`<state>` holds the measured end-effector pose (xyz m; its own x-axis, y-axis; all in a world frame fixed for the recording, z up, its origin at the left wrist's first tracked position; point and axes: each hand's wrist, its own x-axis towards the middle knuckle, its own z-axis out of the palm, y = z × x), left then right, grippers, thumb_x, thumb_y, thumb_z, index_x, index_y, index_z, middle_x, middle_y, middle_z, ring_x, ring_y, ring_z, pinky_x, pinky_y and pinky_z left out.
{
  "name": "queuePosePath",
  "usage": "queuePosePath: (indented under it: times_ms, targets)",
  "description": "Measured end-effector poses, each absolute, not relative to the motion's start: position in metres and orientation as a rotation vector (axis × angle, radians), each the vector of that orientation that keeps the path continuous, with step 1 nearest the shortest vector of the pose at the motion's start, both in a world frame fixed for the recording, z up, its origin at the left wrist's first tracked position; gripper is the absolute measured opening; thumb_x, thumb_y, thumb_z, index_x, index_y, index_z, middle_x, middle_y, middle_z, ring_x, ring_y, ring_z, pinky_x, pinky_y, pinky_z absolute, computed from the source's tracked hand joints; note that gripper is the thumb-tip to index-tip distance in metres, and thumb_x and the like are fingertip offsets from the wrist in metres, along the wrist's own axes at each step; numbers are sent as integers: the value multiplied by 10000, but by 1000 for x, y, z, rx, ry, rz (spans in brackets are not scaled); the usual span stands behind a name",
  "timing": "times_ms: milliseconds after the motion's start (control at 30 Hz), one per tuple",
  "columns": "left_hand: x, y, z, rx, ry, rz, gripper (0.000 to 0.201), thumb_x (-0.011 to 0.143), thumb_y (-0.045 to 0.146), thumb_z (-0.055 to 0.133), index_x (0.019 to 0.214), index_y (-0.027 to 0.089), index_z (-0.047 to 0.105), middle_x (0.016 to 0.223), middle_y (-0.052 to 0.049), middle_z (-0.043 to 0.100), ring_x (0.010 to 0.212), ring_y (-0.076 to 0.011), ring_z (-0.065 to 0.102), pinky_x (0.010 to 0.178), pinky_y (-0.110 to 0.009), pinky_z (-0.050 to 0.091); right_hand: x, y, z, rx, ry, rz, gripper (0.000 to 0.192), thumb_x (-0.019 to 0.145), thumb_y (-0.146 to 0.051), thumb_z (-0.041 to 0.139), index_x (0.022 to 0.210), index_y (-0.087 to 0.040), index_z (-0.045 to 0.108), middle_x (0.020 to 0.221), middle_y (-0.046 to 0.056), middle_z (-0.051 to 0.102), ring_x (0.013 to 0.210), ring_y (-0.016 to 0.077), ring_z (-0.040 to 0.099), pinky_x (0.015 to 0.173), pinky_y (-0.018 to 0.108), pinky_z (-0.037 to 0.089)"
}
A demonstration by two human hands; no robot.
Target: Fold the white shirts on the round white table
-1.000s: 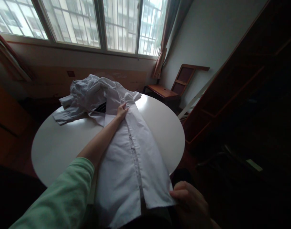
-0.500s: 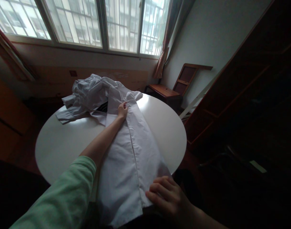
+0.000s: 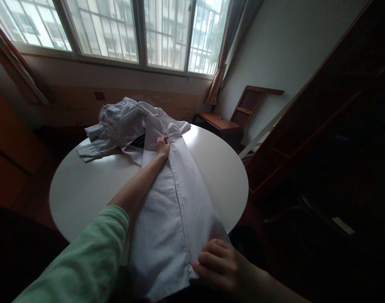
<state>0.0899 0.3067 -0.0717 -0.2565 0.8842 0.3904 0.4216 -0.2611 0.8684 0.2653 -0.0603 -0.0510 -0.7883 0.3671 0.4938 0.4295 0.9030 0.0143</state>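
Pinching the white shirt (image 3: 176, 210), both hands' fingers (image 3: 208, 261) seem closed on cloth.

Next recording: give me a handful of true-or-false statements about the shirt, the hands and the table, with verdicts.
1. The white shirt lies lengthwise on a round white table. True.
2. The left hand rests at the shirt's far end, near the collar. True.
3. The right hand hangs clear of the shirt. False: its fingers pinch the near hem.
4. The crumpled white clothes lie on the wooden chair. False: they lie on the table's far side.
5. The person's left sleeve is red. False: green.
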Motion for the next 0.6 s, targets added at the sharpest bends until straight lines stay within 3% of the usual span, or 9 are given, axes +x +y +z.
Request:
queuePosePath:
  times_ms: [433,600]
  targets:
    - [89,288,-74,2134,1657,1114,263,733,79,500,953,125,636,1139,-167,562,1110,-277,467,1003,-384,304,240,-69,-45,-468,-2739,-36,87,868,-138,504,836,-136,584,654,2,511,588,111,445,504,241,363]
    - [72,270,-76,2131,1532,1123,347,685,58,540,1001,157,644,1007,-106,636,1018,-242,526,969,-355,344,200,-71,-60,-200,-2833,132,220,837,-171,577,626,-188,517,634,-31,536,529,75,422,455,179,374]
